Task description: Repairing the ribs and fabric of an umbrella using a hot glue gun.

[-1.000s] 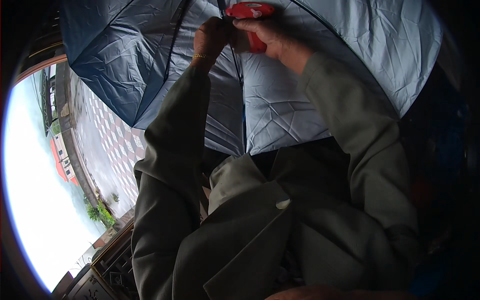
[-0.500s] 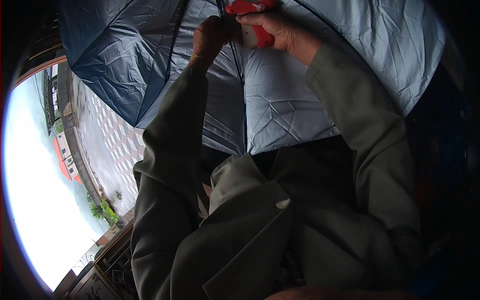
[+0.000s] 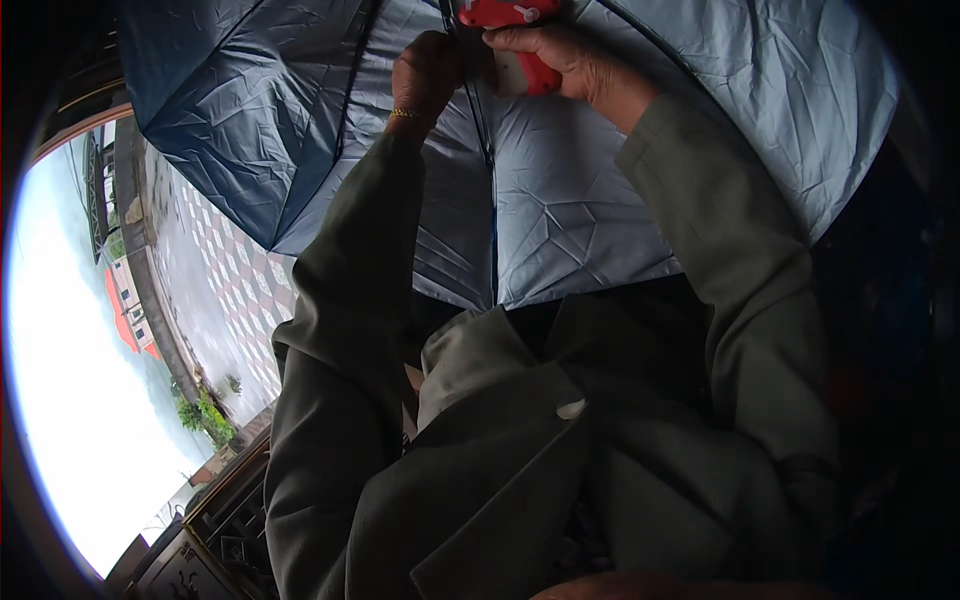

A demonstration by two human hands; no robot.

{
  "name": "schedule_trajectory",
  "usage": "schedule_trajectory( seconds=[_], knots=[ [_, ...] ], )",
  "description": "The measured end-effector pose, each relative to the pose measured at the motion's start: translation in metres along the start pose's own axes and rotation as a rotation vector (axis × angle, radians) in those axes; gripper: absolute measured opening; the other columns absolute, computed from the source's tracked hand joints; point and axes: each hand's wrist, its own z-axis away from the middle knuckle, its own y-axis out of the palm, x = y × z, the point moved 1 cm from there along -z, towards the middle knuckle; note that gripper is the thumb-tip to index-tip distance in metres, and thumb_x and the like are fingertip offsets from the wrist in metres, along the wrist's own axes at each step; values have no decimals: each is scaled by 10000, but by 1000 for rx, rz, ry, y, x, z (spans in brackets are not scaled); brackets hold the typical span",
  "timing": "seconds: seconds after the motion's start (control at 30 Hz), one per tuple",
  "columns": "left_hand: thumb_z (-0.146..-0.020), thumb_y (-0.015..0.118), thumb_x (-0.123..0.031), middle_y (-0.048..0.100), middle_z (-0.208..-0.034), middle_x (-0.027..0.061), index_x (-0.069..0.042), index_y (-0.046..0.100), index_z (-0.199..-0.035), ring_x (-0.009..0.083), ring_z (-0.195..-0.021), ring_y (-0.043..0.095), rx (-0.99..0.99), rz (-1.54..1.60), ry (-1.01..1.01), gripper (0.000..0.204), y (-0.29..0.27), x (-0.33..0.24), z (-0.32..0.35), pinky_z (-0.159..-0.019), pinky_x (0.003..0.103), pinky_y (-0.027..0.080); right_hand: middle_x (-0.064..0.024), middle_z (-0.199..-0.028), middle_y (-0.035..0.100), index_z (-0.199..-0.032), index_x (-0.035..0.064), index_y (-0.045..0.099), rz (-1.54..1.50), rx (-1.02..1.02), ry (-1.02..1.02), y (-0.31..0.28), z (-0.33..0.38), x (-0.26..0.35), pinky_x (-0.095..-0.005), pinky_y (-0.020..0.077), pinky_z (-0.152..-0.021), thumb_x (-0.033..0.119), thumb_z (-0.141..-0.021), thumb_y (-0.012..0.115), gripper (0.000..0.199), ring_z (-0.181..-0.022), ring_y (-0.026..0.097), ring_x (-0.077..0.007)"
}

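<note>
An open umbrella (image 3: 570, 215) with a silver-grey, wrinkled inner side spreads across the upper half of the view. A thin dark rib (image 3: 484, 140) runs down its middle toward me. Closed beside this rib, my left hand (image 3: 428, 75) has its fingers pinched together; whatever lies between them is too dark to make out. My right hand (image 3: 580, 65) is wrapped round a red and white hand-held tool (image 3: 540, 73). The tool's red upper part (image 3: 508, 12) is cut off by the top edge, and its working end by the rib is hard to see.
More dark ribs (image 3: 352, 100) cross the cloth on either side. My grey-green jacket (image 3: 470, 480) fills the lower middle. Dark carved furniture (image 3: 195, 550) stands at lower left. Beyond it lie a tiled pavement (image 3: 235, 265), a green shrub (image 3: 207, 418) and an orange-roofed building (image 3: 128, 305).
Both hands and the red and white tool appear slightly farther right in view, and the umbrella has shifted a little the same way. Each hand keeps its grip.
</note>
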Motion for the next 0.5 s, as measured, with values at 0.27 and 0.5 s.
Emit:
schedule_trajectory(
  seconds=[0.27, 0.5],
  knots=[
    [-752, 590, -297, 627, -745, 122, -49, 600, -850, 282, -724, 620, -16, 212, -176, 267, -5, -12, 5, -633, 337, 481, -60, -967, 589, -1025, 67, 553, 247, -398, -211, 16, 11, -7, -326, 461, -756, 177, -730, 684, 341, -883, 569, -151],
    [-760, 583, -263, 615, -673, 98, -38, 590, -826, 221, -643, 617, -45, 88, -39, 234, -7, -20, 7, -584, 312, 469, -69, -848, 610, -999, 61, 557, 191, -333, -221, 26, 0, -23, -315, 506, -613, 171, -749, 656, 290, -728, 615, -167]
  ],
)
